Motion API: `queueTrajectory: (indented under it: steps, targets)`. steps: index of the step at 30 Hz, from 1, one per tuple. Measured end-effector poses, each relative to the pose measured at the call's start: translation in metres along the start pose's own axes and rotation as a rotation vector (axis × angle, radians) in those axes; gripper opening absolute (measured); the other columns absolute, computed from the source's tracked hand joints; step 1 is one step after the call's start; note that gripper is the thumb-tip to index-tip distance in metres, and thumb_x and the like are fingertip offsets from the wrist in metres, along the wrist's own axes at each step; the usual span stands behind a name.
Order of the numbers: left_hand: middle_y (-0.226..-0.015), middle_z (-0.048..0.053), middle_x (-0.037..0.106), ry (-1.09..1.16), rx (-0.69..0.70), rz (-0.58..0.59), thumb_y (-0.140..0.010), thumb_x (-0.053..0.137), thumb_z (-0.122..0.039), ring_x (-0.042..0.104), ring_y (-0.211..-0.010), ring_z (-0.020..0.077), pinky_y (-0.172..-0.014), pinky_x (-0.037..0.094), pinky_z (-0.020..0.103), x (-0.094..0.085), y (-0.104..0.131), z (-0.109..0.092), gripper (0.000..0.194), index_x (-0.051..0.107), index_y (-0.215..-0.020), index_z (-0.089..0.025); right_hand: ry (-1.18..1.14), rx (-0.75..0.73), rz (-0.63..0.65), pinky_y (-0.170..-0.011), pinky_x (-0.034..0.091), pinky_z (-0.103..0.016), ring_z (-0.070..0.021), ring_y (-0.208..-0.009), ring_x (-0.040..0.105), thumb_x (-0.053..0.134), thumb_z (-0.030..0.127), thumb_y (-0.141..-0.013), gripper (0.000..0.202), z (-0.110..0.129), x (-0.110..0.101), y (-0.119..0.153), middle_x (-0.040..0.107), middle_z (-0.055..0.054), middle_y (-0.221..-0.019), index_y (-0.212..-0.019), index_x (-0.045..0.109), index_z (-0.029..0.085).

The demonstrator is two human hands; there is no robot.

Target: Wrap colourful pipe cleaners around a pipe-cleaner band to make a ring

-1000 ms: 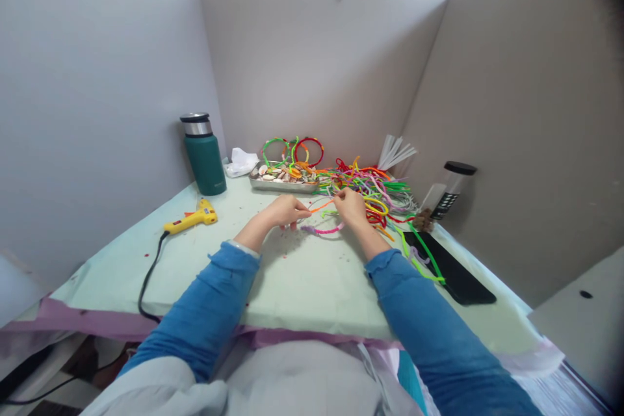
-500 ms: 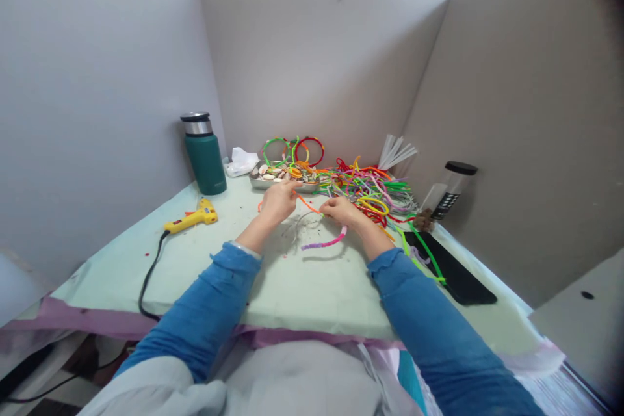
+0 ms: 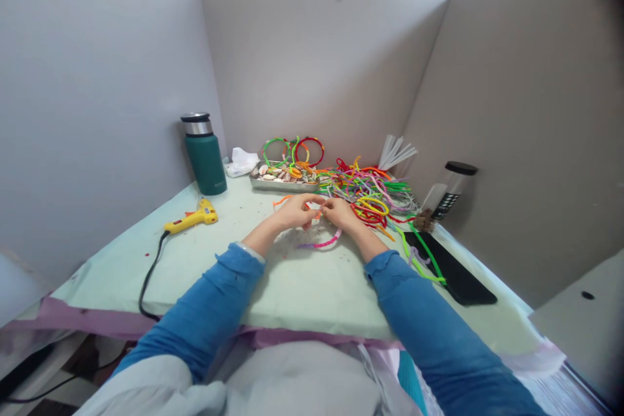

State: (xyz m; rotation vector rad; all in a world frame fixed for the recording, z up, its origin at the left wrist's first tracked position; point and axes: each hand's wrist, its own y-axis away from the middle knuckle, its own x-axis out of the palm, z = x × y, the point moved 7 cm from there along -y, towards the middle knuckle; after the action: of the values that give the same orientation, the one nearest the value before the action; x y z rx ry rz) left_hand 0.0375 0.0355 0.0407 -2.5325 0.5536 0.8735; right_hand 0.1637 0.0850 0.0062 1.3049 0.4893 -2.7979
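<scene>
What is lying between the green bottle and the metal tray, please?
In the head view, a crumpled white bundle, perhaps tissue, lies between the green bottle and the metal tray.

The fuzzy strip (image 3: 281, 200) in the middle glows orange, and nearer to me a curved strand (image 3: 324, 244) runs from purple into pink. Both sleeves (image 3: 424, 299) are blue. Far right, I see a tangled heap (image 3: 363, 182) mixing red, yellow, green, pink, lilac and grey. Far off, one ring (image 3: 264, 153) is mostly green, another (image 3: 322, 153) deep red with yellow patches. On the left, the bottle (image 3: 206, 164) is dark green under a silver band and black lid, the glue gun (image 3: 190, 220) yellow, the tablecloth (image 3: 292, 292) pale mint.
</scene>
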Motion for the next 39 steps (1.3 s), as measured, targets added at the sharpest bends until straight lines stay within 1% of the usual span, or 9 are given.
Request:
queueTrajectory:
  steps: [2, 5, 7, 9, 14, 17, 24, 32, 39]
  targets:
    - [-0.063, 0.001, 0.063, 0.02, -0.004, -0.083, -0.079, 0.051, -0.022, 0.058, -0.05, 0.0109, -0.052, 0.048, 0.022, -0.004, -0.004, 0.004, 0.039, 0.059, -0.116, -0.012, -0.035, -0.016, 0.004, -0.055, 0.035, -0.021, -0.0122, -0.061, 0.054, 0.051, 0.019, -0.074, 0.018, 0.001, 0.001, -0.001, 0.065, -0.003, -0.066, -0.073, 0.068, 0.013]
    - [-0.089, 0.007, 0.068, -0.147, 0.148, -0.182, -0.074, 0.057, -0.019, 0.064, -0.072, 0.0138, -0.066, 0.051, 0.024, -0.008, -0.006, -0.002, 0.03, 0.065, -0.102, -0.014, -0.103, 0.001, 0.017, -0.054, 0.035, -0.021, -0.0115, -0.059, 0.052, 0.052, 0.019, -0.074, 0.016, 0.002, 0.003, 0.0, 0.063, -0.002, -0.063, -0.071, 0.067, 0.012]
    - [-0.101, 0.008, 0.066, -0.305, 0.277, -0.161, -0.071, 0.057, -0.014, 0.063, -0.09, 0.0167, -0.078, 0.049, 0.027, -0.005, -0.005, -0.007, 0.029, 0.065, -0.099, -0.015, -0.162, 0.039, 0.026, -0.051, 0.034, -0.02, -0.0103, -0.055, 0.05, 0.053, 0.02, -0.074, 0.015, 0.002, 0.005, 0.002, 0.061, -0.001, -0.06, -0.069, 0.065, 0.012]
    - [-0.104, 0.007, 0.065, -0.447, 0.327, -0.114, -0.07, 0.056, -0.011, 0.061, -0.097, 0.0186, -0.084, 0.047, 0.028, 0.0, -0.004, -0.007, 0.032, 0.065, -0.1, -0.016, -0.227, 0.078, 0.054, -0.048, 0.032, -0.02, -0.0086, -0.05, 0.045, 0.053, 0.019, -0.074, 0.013, 0.003, 0.008, 0.004, 0.058, 0.0, -0.057, -0.068, 0.063, 0.012]
    - [-0.096, 0.006, 0.068, -0.667, 0.154, -0.105, -0.074, 0.054, -0.015, 0.062, -0.089, 0.0203, -0.078, 0.046, 0.028, -0.001, -0.003, 0.008, 0.028, 0.063, -0.101, -0.018, -0.348, 0.113, 0.136, -0.042, 0.025, -0.019, -0.0057, -0.041, 0.035, 0.053, 0.019, -0.073, 0.013, 0.01, 0.016, 0.01, 0.048, 0.004, -0.046, -0.063, 0.058, 0.013]
    - [-0.095, 0.007, 0.069, -0.768, 0.089, -0.087, -0.077, 0.051, -0.018, 0.063, -0.089, 0.021, -0.075, 0.045, 0.028, -0.002, -0.001, 0.009, 0.023, 0.064, -0.096, -0.018, -0.364, 0.107, 0.155, -0.041, 0.023, -0.019, -0.0049, -0.039, 0.032, 0.055, 0.021, -0.073, 0.015, 0.012, 0.017, 0.012, 0.043, 0.006, -0.042, -0.06, 0.056, 0.013]
    - [-0.094, 0.012, 0.069, -0.944, 0.074, -0.06, -0.081, 0.047, -0.022, 0.064, -0.088, 0.024, -0.072, 0.043, 0.03, 0.002, 0.001, 0.0, 0.023, 0.067, -0.093, -0.016, -0.462, 0.133, 0.238, -0.036, 0.018, -0.019, -0.0038, -0.035, 0.029, 0.057, 0.023, -0.076, 0.017, 0.017, 0.019, 0.018, 0.041, 0.007, -0.042, -0.061, 0.053, 0.014]
    - [-0.092, 0.011, 0.07, -0.929, 0.057, -0.082, -0.082, 0.046, -0.025, 0.064, -0.085, 0.0233, -0.07, 0.043, 0.029, 0.0, 0.0, 0.004, 0.026, 0.069, -0.094, -0.019, -0.56, 0.152, 0.336, -0.033, 0.026, -0.02, -0.0067, -0.032, 0.035, 0.048, 0.019, -0.082, 0.022, 0.024, 0.015, 0.022, 0.043, 0.005, -0.039, -0.061, 0.051, 0.016]
    - [-0.096, 0.009, 0.069, -0.904, 0.085, -0.08, -0.083, 0.046, -0.023, 0.063, -0.088, 0.0219, -0.072, 0.043, 0.028, 0.002, 0.001, 0.005, 0.027, 0.067, -0.1, -0.02, -0.602, 0.183, 0.379, -0.033, 0.022, -0.018, -0.0045, -0.032, 0.031, 0.051, 0.015, -0.083, 0.02, 0.022, 0.019, 0.023, 0.041, 0.006, -0.041, -0.063, 0.046, 0.016]
